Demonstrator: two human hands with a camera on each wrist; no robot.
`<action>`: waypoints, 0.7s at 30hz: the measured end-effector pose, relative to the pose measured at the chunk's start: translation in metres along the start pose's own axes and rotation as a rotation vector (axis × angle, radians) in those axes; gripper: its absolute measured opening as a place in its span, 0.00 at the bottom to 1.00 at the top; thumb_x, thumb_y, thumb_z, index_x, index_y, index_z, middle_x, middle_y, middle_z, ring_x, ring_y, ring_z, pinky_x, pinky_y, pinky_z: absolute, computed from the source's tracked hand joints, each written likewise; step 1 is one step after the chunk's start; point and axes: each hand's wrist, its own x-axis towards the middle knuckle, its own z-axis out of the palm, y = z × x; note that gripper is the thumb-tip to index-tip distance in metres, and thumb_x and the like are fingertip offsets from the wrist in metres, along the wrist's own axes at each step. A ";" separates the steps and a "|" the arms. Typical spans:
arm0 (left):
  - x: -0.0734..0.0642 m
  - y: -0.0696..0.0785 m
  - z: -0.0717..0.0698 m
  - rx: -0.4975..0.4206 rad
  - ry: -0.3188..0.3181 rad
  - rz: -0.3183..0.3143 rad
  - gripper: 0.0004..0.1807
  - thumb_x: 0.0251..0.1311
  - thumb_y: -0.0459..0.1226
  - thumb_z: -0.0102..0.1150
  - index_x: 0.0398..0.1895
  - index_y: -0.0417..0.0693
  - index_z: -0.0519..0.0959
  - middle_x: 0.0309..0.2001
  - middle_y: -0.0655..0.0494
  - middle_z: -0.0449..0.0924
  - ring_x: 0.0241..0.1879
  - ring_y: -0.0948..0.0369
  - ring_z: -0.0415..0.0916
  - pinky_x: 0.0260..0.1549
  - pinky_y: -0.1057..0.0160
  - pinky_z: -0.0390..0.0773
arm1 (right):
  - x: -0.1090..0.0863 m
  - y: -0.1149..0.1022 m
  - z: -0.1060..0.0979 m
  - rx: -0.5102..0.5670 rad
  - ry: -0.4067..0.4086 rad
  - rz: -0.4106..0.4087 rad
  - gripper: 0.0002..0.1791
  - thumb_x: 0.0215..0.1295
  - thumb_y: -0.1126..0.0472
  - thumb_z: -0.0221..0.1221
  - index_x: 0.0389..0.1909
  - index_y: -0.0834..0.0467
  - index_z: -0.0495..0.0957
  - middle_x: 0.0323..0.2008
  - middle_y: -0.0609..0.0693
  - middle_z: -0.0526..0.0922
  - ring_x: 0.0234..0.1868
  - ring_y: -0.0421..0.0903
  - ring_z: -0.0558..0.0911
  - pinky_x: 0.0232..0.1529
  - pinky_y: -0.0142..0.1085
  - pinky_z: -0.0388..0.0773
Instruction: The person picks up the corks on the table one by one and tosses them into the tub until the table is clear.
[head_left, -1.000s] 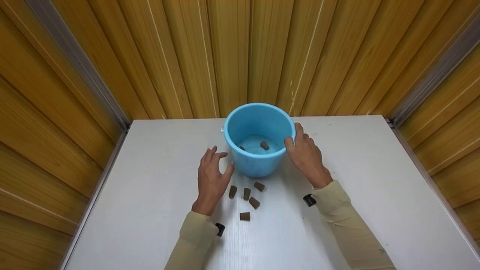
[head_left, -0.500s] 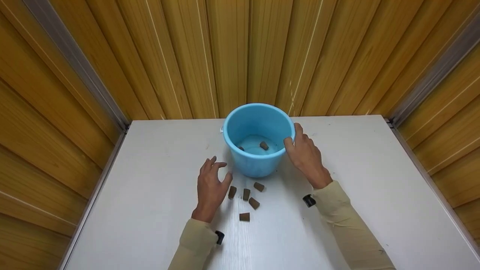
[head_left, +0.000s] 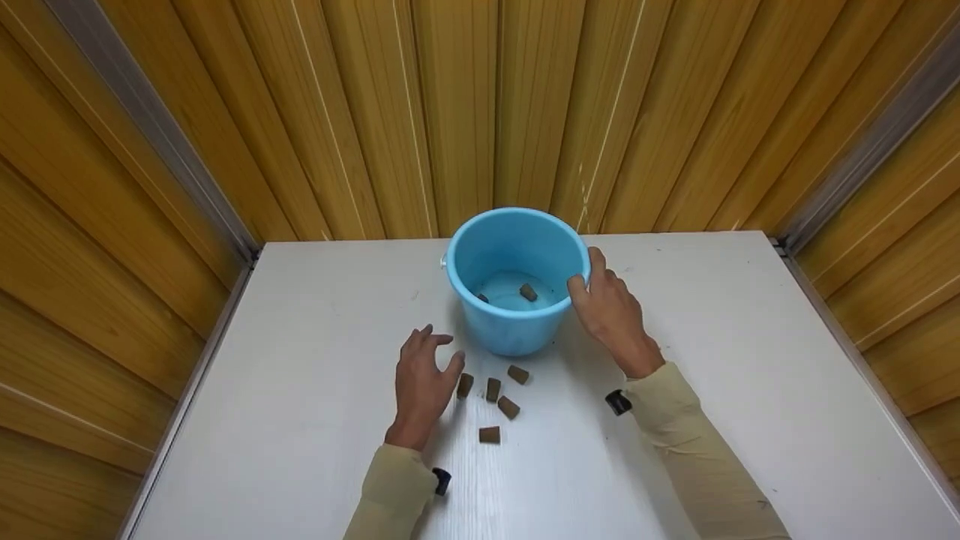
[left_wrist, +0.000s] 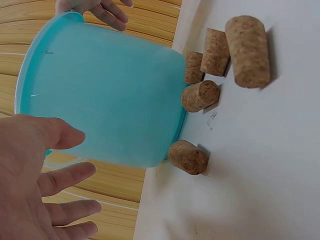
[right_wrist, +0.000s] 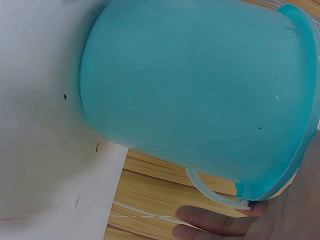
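A light blue bucket (head_left: 514, 330) stands upright near the back of the white table. My right hand (head_left: 611, 311) grips its right rim, thumb over the edge; the right wrist view has the fingers (right_wrist: 215, 220) beside the white handle (right_wrist: 212, 192). Two corks lie inside, one cork (head_left: 528, 292) on the bottom and another (head_left: 483, 298) partly hidden by the near rim. Several more lie on the table before the bucket, the nearest being a cork (head_left: 489, 435). My left hand (head_left: 421, 382) holds nothing, thumb and fingers apart, just left of the leftmost cork (head_left: 465, 385).
The white table (head_left: 315, 360) reaches back to a yellow wood-patterned wall (head_left: 457, 112). Similar panels close in on the left and right, with grey metal strips (head_left: 180, 157) at the corners. A thin handle hangs on the bucket's outside.
My left hand has drawn back from the bucket's side, down toward the loose corks. The right hand keeps its hold on the rim, and bucket and corks stay in place.
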 end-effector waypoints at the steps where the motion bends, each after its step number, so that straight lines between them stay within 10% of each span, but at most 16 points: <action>1: 0.000 -0.001 0.001 0.002 -0.004 -0.007 0.17 0.67 0.40 0.70 0.54 0.42 0.85 0.70 0.37 0.74 0.76 0.39 0.63 0.71 0.37 0.65 | 0.000 0.000 0.000 0.000 -0.004 0.003 0.34 0.78 0.50 0.43 0.79 0.58 0.54 0.59 0.65 0.81 0.51 0.61 0.83 0.47 0.60 0.81; 21: -0.008 -0.019 0.019 0.007 -0.075 -0.042 0.16 0.67 0.40 0.70 0.53 0.41 0.84 0.69 0.36 0.74 0.74 0.39 0.66 0.72 0.40 0.65 | -0.001 0.000 0.000 0.018 0.002 -0.006 0.33 0.77 0.50 0.43 0.79 0.57 0.55 0.60 0.64 0.81 0.50 0.59 0.84 0.46 0.59 0.82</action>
